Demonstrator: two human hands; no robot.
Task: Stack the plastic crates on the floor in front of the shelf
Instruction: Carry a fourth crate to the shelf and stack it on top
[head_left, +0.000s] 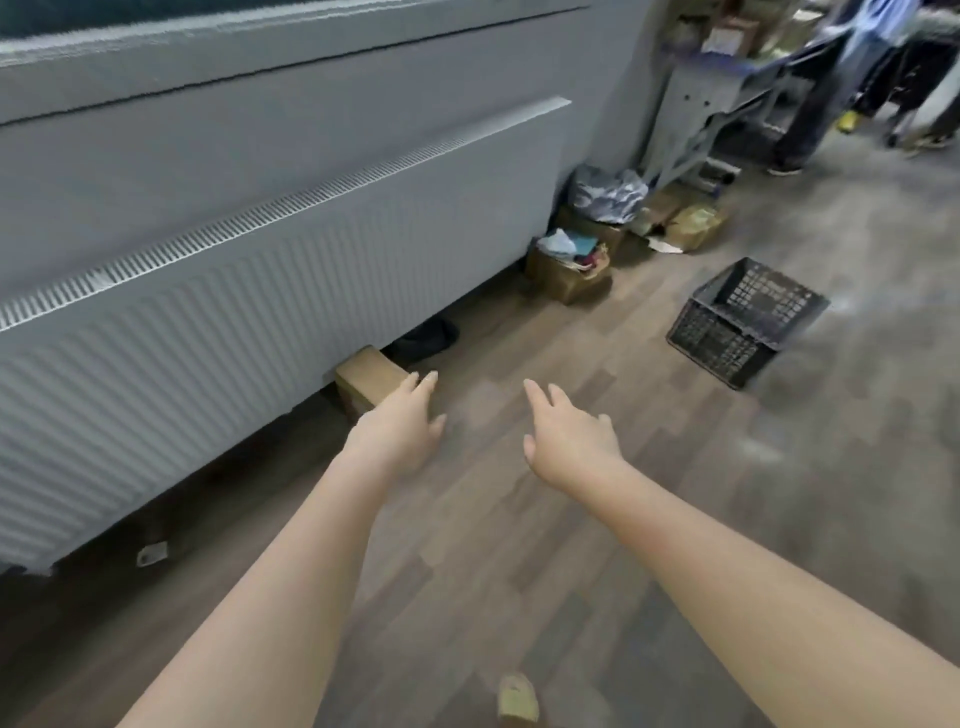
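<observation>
One black plastic crate (745, 321) with lattice walls stands upright and empty on the wooden floor at the right. Both my arms reach forward over the floor. My left hand (402, 426) is open with fingers stretched and holds nothing. My right hand (569, 436) is open too, fingers spread, empty. The crate lies well to the right of and beyond my right hand. A grey metal shelf (696, 114) stands at the back right, blurred.
A long grey cabinet (260, 260) with ribbed front fills the left. A small cardboard box (371, 382) sits at its foot, just past my left hand. More boxes (569, 267) and bags (605, 195) line the wall. People's legs (831, 104) stand at the far right.
</observation>
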